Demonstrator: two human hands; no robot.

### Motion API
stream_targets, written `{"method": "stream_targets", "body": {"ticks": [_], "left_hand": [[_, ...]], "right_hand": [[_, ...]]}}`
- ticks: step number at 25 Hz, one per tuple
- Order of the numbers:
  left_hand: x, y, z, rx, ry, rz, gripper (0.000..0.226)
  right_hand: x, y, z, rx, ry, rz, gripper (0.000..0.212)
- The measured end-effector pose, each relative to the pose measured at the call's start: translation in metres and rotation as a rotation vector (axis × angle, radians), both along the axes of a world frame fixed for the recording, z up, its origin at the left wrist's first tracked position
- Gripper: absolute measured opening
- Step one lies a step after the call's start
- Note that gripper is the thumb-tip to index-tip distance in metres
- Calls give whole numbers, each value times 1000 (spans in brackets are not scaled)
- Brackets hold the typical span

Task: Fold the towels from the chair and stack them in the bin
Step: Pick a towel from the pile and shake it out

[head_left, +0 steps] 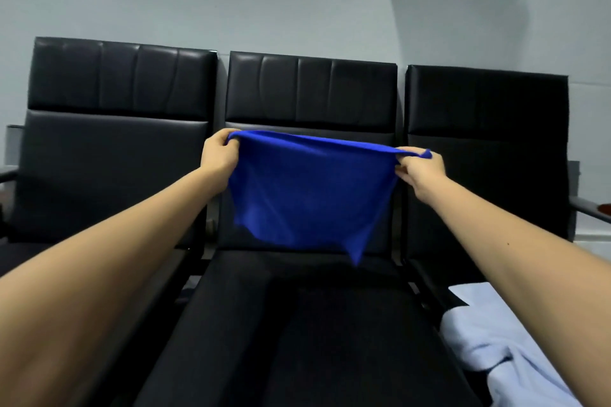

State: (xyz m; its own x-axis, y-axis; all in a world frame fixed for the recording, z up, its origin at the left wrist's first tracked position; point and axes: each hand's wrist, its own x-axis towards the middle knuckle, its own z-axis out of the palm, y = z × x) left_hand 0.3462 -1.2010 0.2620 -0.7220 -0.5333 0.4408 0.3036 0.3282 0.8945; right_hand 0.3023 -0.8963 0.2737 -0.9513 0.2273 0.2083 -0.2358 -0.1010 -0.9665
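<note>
Black chair (310,324) behind; 2 hands, left (220,154), right (418,168), pinch blue towel (307,188) corners.

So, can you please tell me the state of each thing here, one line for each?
blue towel: unfolded, hanging in the air between both hands.
left hand: grips its top left corner.
right hand: pinches its top right corner.
pale blue towel: crumpled, lying on the right chair.
</note>
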Motion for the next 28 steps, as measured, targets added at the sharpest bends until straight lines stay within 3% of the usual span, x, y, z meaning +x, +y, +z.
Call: {"method": "stream_targets", "body": {"ticks": [2, 4, 8, 11, 14, 17, 21, 22, 24, 26, 28], "left_hand": [[15, -6, -12, -173, -91, -15, 26], [35, -10, -25, -376, -277, -112, 17], [78, -9, -52, -799, -882, -339, 7], [99, 2, -74, -831, -1322, -616, 10], [108, 5, -90, -775, -1555, -745, 12], [103, -1, -103, -752, -1502, -662, 10], [83, -13, -120, -793, -1303, -367, 6], [79, -15, -126, -789, -1250, -279, 13], [70, -15, -142, -819, -1191, -150, 48], [60, -9, -157, -1017, -1125, -81, 77], [55, 13, -169, -1085, -890, -175, 73]], "right_hand": [[14, 15, -14, 160, -43, 61, 31], [29, 37, -31, 448, -154, 169, 20], [56, 79, -72, 911, -420, 464, 7], [71, 90, -102, 1046, -674, 692, 9], [81, 90, -124, 1099, -823, 807, 12], [80, 83, -140, 1063, -805, 754, 8], [62, 62, -157, 878, -591, 474, 10], [59, 55, -161, 798, -556, 394, 13], [49, 42, -173, 706, -540, 275, 26], [40, 34, -189, 727, -532, 174, 24], [36, 30, -205, 757, -492, 69, 8]]}}
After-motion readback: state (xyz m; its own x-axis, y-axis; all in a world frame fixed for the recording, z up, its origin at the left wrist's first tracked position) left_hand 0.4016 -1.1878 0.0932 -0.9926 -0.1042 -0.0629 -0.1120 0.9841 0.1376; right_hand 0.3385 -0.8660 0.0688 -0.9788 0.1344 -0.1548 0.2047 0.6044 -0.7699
